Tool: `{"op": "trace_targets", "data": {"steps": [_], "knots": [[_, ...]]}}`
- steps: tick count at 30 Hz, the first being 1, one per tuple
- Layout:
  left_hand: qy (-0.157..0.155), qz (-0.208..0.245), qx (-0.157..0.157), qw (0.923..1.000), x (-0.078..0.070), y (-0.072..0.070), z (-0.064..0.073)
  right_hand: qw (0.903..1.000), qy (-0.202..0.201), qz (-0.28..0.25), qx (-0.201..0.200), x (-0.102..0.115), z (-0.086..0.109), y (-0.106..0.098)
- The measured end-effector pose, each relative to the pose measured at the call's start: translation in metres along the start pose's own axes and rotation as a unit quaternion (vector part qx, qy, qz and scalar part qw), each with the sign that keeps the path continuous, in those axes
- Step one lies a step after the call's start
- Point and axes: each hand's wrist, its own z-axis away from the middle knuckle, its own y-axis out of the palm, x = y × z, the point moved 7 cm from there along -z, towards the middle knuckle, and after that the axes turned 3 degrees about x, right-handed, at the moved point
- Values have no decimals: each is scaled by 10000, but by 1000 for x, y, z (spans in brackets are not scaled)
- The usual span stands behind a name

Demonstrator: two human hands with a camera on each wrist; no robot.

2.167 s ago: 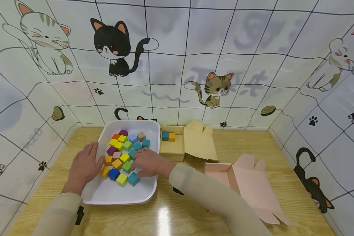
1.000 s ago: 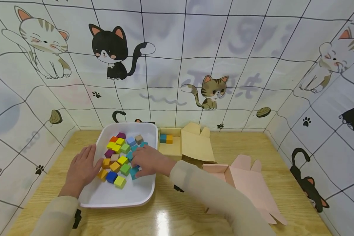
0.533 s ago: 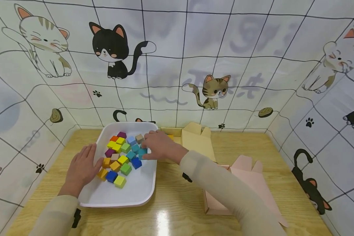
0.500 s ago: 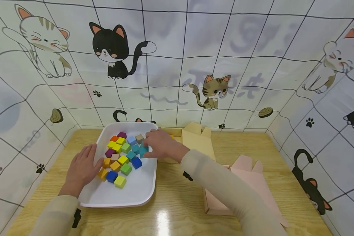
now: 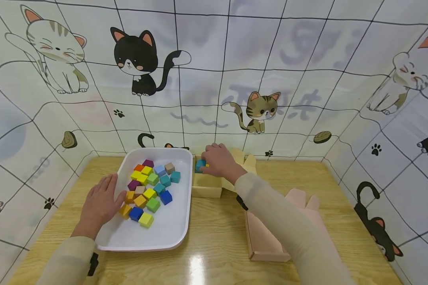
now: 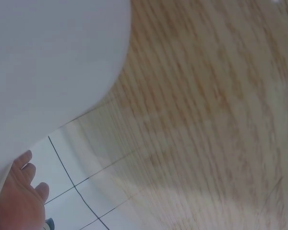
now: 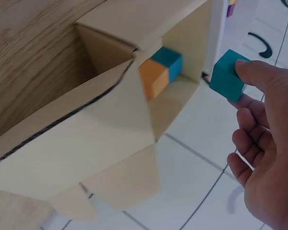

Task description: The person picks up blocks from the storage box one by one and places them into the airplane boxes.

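Observation:
My right hand [image 5: 222, 162] pinches a teal cube [image 7: 228, 76] between thumb and finger, above the pale yellow cardboard box [image 5: 207, 192]. Inside that box, an orange cube [image 7: 154, 79] and another teal cube [image 7: 169, 61] sit side by side; in the head view the hand mostly covers them. My left hand [image 5: 100, 204] lies with straight fingers against the left rim of the white tray [image 5: 142, 237]. Several coloured cubes [image 5: 152, 204] are spread in the tray, among them yellow, green, blue, orange, teal and purple ones.
A pink cardboard box [image 5: 267, 241] with its lid folded back stands at the right, partly behind my right sleeve. The yellow box's lid flap [image 5: 249, 162] leans out to its right. A cat-print sheet [image 5: 207, 79] hangs around the wooden table [image 5: 214, 245].
My right hand has picked the teal cube from the tray and carried it right, over the yellow box. A blue cube beside the teal ones has come into view. My left hand stays put.

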Motion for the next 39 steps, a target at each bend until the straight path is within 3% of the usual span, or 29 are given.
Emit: {"op": "trace_targets", "data": {"steps": [5, 12, 22, 28, 39], "knots": [[-31, -36, -14, 10000, 2, -2, 2, 9990, 425, -61, 78, -22, -2, 16], [-45, -80, -30, 10000, 3, -2, 2, 9975, 685, 167, 80, -32, -3, 31], [-73, -70, -76, 9999, 4, -2, 1, 9932, 918, 544, 473, -35, -14, 49], [-99, -66, -11, 9999, 2, -1, 0, 9919, 1008, 610, 466, -35, -17, 57], [-118, -23, -31, 9999, 1, 0, 0, 9841, 1184, 1215, 516, -32, -21, 65]]}}
